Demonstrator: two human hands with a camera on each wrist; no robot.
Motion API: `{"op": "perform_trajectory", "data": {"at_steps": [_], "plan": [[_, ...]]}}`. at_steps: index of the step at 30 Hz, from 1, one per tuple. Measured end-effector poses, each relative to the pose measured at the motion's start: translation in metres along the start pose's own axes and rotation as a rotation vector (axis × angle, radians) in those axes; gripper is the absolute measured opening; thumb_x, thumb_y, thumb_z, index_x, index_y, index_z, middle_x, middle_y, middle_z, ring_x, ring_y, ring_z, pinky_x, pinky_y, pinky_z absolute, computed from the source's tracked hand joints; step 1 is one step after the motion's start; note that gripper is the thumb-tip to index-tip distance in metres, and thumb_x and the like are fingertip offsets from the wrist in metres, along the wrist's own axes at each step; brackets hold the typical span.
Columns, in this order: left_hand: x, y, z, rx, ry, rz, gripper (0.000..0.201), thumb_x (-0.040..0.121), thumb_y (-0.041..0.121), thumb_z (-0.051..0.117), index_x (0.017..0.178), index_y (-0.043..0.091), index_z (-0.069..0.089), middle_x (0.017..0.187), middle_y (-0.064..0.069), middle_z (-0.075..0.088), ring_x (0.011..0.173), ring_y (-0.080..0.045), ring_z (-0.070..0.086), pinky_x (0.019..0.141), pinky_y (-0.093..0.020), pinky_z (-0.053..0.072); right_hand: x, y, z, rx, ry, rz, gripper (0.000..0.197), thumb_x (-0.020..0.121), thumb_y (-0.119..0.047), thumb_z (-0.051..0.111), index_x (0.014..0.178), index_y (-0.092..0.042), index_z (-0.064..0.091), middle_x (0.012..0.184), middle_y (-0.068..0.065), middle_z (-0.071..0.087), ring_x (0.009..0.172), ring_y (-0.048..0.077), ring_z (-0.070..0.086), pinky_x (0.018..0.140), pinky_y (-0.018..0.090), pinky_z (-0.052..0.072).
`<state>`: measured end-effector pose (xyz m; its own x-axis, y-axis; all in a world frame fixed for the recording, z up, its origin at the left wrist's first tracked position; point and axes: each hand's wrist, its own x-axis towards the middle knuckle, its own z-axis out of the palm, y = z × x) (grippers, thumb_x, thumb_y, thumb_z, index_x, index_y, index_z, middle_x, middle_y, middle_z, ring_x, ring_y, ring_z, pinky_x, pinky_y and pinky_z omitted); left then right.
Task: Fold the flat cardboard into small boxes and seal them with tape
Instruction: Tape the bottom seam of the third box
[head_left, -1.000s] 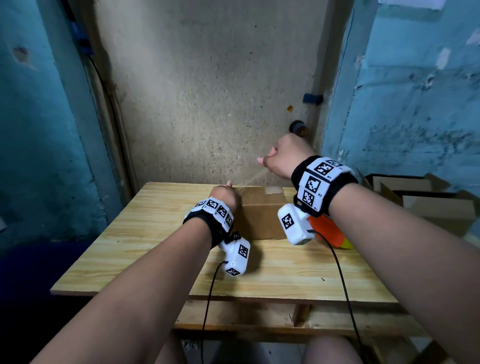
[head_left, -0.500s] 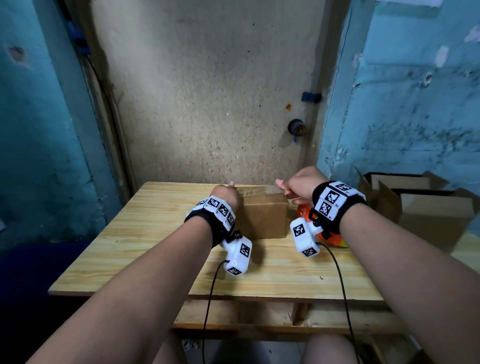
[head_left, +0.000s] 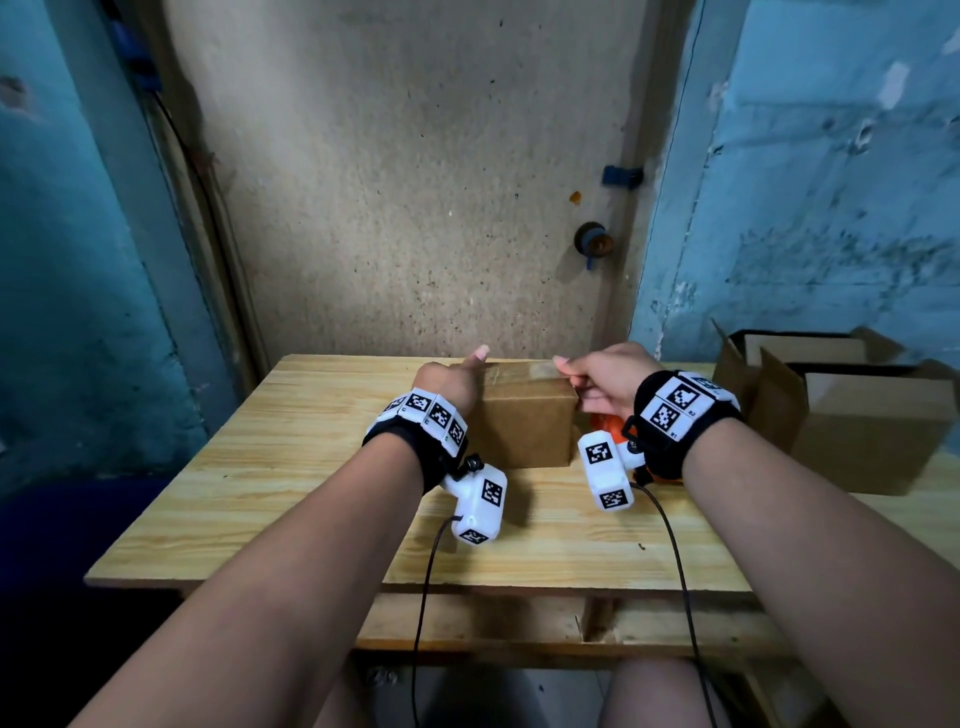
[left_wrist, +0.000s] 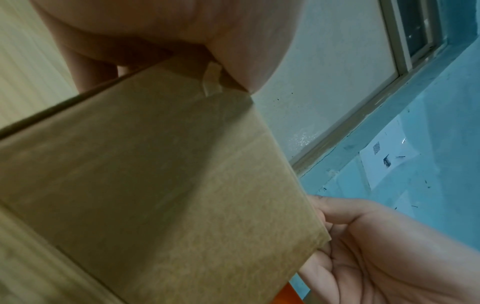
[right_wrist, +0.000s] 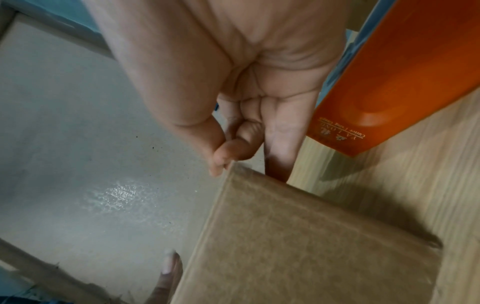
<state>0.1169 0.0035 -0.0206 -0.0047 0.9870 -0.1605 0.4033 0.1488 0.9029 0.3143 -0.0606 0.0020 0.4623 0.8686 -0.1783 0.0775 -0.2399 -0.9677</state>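
Head view: hands (head_left: 524, 382) at box (head_left: 521, 423) edges

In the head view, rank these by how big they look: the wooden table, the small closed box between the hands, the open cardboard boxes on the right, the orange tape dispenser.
1. wooden table
2. open cardboard boxes
3. small closed box
4. orange tape dispenser, mostly hidden behind the right wrist, so its true size is unsure

The head view is dimly and evenly lit, with wide-angle bending seen at its edges. A soft shadow is cast on the table (head_left: 270, 467) just right of the cardboard box (head_left: 519, 431). Both wrist views are blurred; a glare patch is seen on the board (right_wrist: 114, 197) behind the box.
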Motion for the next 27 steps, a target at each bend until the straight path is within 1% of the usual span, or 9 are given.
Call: {"op": "perform_trajectory", "data": {"at_steps": [3, 7, 10, 13, 16, 17, 20, 24, 27], "plan": [[-0.002, -0.002, -0.001, -0.037, -0.008, -0.015, 0.081, 0.071, 0.078, 0.071, 0.106, 0.005, 0.065, 0.084, -0.006, 0.066, 0.073, -0.023, 0.058, 0.068, -0.033, 0.04, 0.002, 0.002, -0.001, 0.014, -0.013, 0.012, 0.025, 0.087, -0.013, 0.085, 0.104, -0.003, 0.07, 0.064, 0.0, 0.069, 0.054, 0.008, 0.068, 0.07, 0.034, 0.065], [-0.002, -0.001, 0.0, -0.037, 0.0, -0.002, 0.071, 0.073, 0.076, 0.071, 0.092, 0.008, 0.063, 0.081, -0.005, 0.064, 0.071, -0.022, 0.057, 0.066, -0.033, 0.039, 0.003, 0.003, -0.001, 0.018, -0.008, 0.011, 0.027, 0.084, -0.014, 0.087, 0.103, -0.001, 0.073, 0.074, 0.005, 0.07, 0.078, 0.018, 0.071, 0.069, 0.032, 0.065], [-0.002, 0.0, 0.002, -0.034, 0.017, 0.017, 0.071, 0.078, 0.072, 0.07, 0.099, 0.005, 0.065, 0.083, -0.006, 0.065, 0.069, -0.022, 0.055, 0.064, -0.032, 0.038, 0.004, 0.002, -0.001, 0.024, -0.018, 0.03, 0.027, 0.085, -0.01, 0.085, 0.106, 0.0, 0.072, 0.079, 0.007, 0.07, 0.083, 0.019, 0.071, 0.066, 0.033, 0.066], [-0.001, 0.0, 0.005, -0.019, 0.035, 0.03, 0.07, 0.082, 0.069, 0.068, 0.108, 0.004, 0.064, 0.096, -0.008, 0.065, 0.074, -0.026, 0.056, 0.074, -0.034, 0.041, 0.005, 0.0, -0.001, 0.02, -0.025, 0.052, 0.03, 0.086, -0.007, 0.084, 0.111, 0.001, 0.071, 0.083, 0.008, 0.071, 0.086, 0.018, 0.071, 0.062, 0.033, 0.065], [0.0, 0.0, 0.005, -0.004, 0.04, 0.04, 0.07, 0.085, 0.067, 0.066, 0.114, 0.003, 0.065, 0.102, -0.01, 0.064, 0.087, -0.032, 0.056, 0.079, -0.034, 0.041, 0.01, 0.005, -0.005, 0.028, -0.028, 0.067, 0.044, 0.08, -0.008, 0.089, 0.117, -0.001, 0.067, 0.11, 0.016, 0.074, 0.095, 0.022, 0.077, 0.067, 0.033, 0.066], [0.0, 0.001, 0.006, 0.0, 0.036, 0.045, 0.07, 0.086, 0.067, 0.065, 0.115, 0.003, 0.065, 0.102, -0.01, 0.065, 0.087, -0.032, 0.056, 0.078, -0.035, 0.042, 0.009, 0.006, -0.006, 0.056, -0.042, 0.075, 0.047, 0.079, -0.007, 0.09, 0.119, 0.0, 0.066, 0.112, 0.016, 0.073, 0.093, 0.023, 0.078, 0.067, 0.033, 0.065], [0.002, 0.0, 0.006, 0.016, 0.029, 0.055, 0.069, 0.09, 0.065, 0.061, 0.119, 0.002, 0.064, 0.101, -0.011, 0.064, 0.086, -0.032, 0.056, 0.078, -0.034, 0.041, 0.007, 0.011, -0.007, 0.135, -0.087, 0.105, 0.04, 0.082, -0.004, 0.085, 0.117, 0.001, 0.066, 0.095, 0.011, 0.074, 0.077, 0.019, 0.079, 0.06, 0.026, 0.062], [0.005, -0.003, 0.006, -0.012, 0.035, 0.085, 0.061, 0.1, 0.053, 0.052, 0.132, 0.001, 0.059, 0.13, -0.017, 0.063, 0.113, -0.037, 0.059, 0.089, -0.033, 0.038, 0.006, 0.019, -0.002, 0.246, -0.106, 0.136, 0.018, 0.089, -0.008, 0.08, 0.1, -0.005, 0.067, 0.074, 0.004, 0.072, 0.072, 0.014, 0.073, 0.056, 0.023, 0.061], [0.005, -0.004, 0.005, -0.069, 0.047, 0.089, 0.051, 0.107, 0.042, 0.045, 0.128, -0.002, 0.062, 0.128, -0.02, 0.064, 0.106, -0.036, 0.057, 0.085, -0.03, 0.035, 0.007, 0.026, 0.005, 0.27, -0.036, 0.119, 0.008, 0.095, -0.01, 0.075, 0.103, -0.01, 0.072, 0.07, -0.001, 0.072, 0.073, 0.011, 0.066, 0.059, 0.023, 0.062]]}}
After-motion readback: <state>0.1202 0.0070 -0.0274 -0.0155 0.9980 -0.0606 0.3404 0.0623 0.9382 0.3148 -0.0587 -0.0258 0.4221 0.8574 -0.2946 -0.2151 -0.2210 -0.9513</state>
